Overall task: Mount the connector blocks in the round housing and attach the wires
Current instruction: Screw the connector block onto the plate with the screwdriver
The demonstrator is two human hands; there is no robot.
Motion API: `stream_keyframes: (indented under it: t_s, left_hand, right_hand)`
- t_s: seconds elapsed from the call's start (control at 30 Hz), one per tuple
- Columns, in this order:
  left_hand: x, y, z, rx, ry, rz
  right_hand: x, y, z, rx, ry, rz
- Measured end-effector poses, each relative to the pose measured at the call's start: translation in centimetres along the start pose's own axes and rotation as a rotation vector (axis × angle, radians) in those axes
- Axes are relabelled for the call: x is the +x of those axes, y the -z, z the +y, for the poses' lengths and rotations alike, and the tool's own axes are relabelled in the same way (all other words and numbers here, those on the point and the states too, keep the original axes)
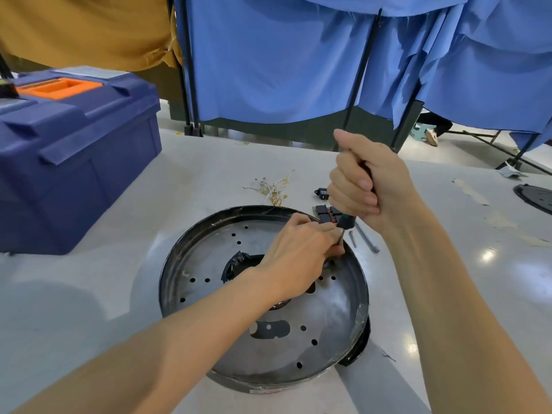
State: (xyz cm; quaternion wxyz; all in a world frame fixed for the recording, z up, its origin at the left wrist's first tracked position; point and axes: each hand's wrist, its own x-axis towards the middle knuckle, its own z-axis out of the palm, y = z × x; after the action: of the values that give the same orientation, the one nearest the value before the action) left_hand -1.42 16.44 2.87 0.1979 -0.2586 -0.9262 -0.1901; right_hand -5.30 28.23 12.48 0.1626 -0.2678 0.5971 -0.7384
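**Housing on worktop, screwdriver at far rim**

Nearest me, the round housing (328, 330) lies open side up on the worktop (119, 279). It has a perforated metal floor and black tape at the centre opening.

My left hand (298, 258) reaches across it to the far-right rim. The fingers are bunched close at the shaft of the screwdriver (346, 221). I cannot tell whether they are clamped on anything.

My right hand (364, 180) is above, fingers clamped round the screwdriver handle. The tool is near upright, tip down just inside the rim.

The connector blocks (324, 212), black with red, sit right at that rim. I cannot tell whether they are inside or just outside it. Two metal pins (367, 240) lie just beside the rim.

Beyond, the wires (274, 189) lie in a loose tangle with gold terminals, and a small black part (321, 193) is near them.

Far left is a blue toolbox (74, 150), with a blue curtain (268, 70) behind.
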Motion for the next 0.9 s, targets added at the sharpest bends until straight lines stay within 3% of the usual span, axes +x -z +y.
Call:
stream_keyframes:
  t_s: [0.17,0.33,0.5,0.7,0.9]
  left_hand:
    - [-0.1,0.2,0.2,-0.046,0.027,0.042]
    - [0.1,1.2,0.2,-0.247,0.13,-0.048]
    - [1.6,4.1,1.0,-0.454,0.168,-0.011]
    - [2.9,4.2,2.1,-0.655,0.244,0.01]
    - [2.2,3.1,1.9,-0.87,0.286,0.024]
  right_hand:
    - [-0.3,-1.3,0.4,-0.031,0.154,0.362]
    - [-0.2,-3.0,1.2,-0.095,0.294,0.702]
    - [-0.5,-2.9,1.3,-0.065,0.3,0.85]
    - [-1.6,-0.7,0.7,-0.032,0.164,0.698]
    - [-0.7,1.3,-2.2,-0.096,-0.025,0.14]
